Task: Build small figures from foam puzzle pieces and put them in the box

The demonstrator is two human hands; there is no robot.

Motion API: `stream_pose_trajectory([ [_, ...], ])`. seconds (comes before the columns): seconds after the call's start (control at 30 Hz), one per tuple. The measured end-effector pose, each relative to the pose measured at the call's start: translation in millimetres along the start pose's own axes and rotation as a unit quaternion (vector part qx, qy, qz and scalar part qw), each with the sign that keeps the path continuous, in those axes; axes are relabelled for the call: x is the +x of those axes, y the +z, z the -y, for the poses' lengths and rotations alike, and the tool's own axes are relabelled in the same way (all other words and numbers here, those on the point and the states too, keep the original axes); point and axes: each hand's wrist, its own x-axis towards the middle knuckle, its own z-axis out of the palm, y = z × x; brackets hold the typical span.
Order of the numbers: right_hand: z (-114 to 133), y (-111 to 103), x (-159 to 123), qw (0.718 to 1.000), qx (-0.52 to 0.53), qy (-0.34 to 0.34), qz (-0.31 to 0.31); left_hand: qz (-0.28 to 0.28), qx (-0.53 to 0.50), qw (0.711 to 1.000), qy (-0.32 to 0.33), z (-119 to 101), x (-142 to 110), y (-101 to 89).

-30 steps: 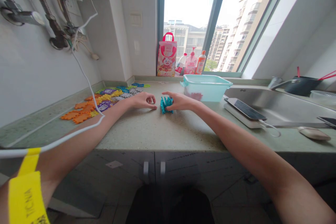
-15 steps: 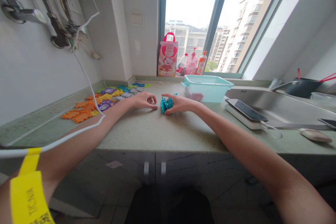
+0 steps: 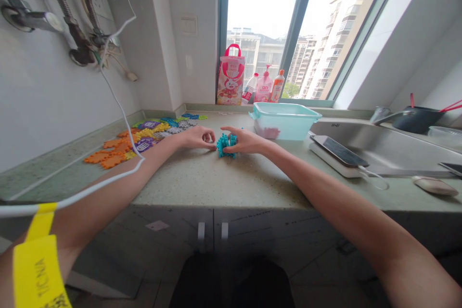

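A small bunch of turquoise puzzle pieces with notched edges stands on the counter between my hands. My right hand has its thumb and fingers around the right side of the bunch. Just left of it, my left hand is loosely curled, thumb and fingers a little apart, with nothing visible between them. Its fingertips are very near the turquoise pieces; whether they touch cannot be made out. Orange puzzle pieces, purple puzzle pieces and other coloured ones lie beyond my left forearm.
A clear turquoise tub with something reddish inside stands behind my right hand. To the right are a phone on a white box, a sink and a computer mouse. A white cable crosses my left forearm.
The turquoise pieces have turned and shifted slightly left towards my left hand, spreading more apart. My right hand has moved a little left with them; my left hand is almost unchanged.
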Motion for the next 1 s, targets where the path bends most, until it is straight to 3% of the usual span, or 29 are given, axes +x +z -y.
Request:
stream_pose_trajectory([
  [0.37, -3.8, -0.1, 1.0, 1.0, 0.003, -0.012, 0.0, -0.003, -0.09, 0.992, 0.084, -21.9, -1.6, 9.5],
  [0.8, 1.5, -0.4, 0.6, 0.999, -0.036, -0.022, -0.011, -0.033, -0.067, 0.994, 0.083, -26.4, -1.6, 8.2],
  [1.0, 5.7, -1.7, -0.1, 0.999, -0.043, -0.024, -0.002, -0.074, -0.052, 0.986, 0.138, -46.8, -9.9, 4.3],
])
